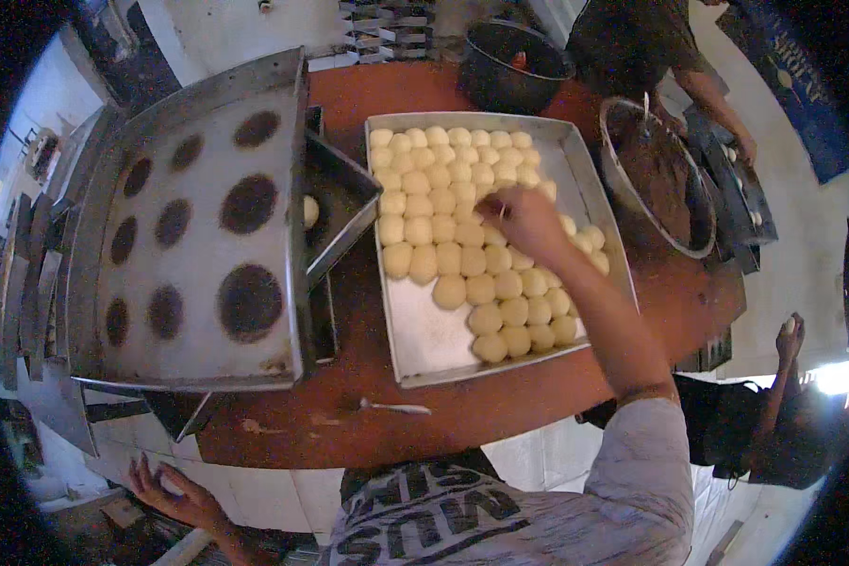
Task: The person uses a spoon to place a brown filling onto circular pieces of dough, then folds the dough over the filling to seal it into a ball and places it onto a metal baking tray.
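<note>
A shallow metal tray (431, 332) lies on the reddish-brown table, with rows of pale dough balls (449, 291) packed against each other. My right hand (527, 221) reaches over the middle of these rows, fingers bent down and fingertips close to the balls. Whether anything is between those fingertips is hard to make out. Off the table's front left corner, my left hand (177, 492) is raised with its fingers partly curled. A pale patch shows in its palm; I cannot tell if it is an object or skin.
At left stands a large metal tray (205, 262) with dark round spots, above other metal pans (347, 240). A spoon (396, 407) lies near the table's front edge (290, 453). Behind are a black bucket (513, 92) and a bowl of brown filling (654, 177). Two other people work at right.
</note>
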Available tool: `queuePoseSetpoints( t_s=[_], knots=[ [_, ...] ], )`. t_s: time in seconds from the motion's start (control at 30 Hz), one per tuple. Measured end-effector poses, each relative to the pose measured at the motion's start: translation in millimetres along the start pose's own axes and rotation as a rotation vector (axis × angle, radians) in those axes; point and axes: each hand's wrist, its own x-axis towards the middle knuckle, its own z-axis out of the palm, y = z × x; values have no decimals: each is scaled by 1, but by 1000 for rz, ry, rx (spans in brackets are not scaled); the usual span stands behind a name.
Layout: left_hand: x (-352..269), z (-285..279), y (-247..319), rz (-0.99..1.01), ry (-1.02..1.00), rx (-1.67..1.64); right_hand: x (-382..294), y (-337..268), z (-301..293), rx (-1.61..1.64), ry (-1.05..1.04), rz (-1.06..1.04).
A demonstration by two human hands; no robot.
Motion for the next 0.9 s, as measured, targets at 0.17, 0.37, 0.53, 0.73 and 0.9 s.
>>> queuePoseSetpoints(
  t_s=[0.17, 0.37, 0.53, 0.73, 0.9],
  knots=[
    [-24, 18, 12, -85, -70, -601, -71, -50, 70, -192, -53, -158],
    [-20, 6, 46, 31, -795, -1067, -100, -146, 7, -48, 120, -272],
    [1, -19, 94, 123, -918, -1200, -163, -259, 11, 525, -292, -343],
    [-22, 8, 25, -429, -1527, -1304, -200, -209, 96, 192, -253, -12],
    [-3, -4, 79, -439, -1291, -1104, -196, -195, 114, -161, -288, -92]
  ],
)
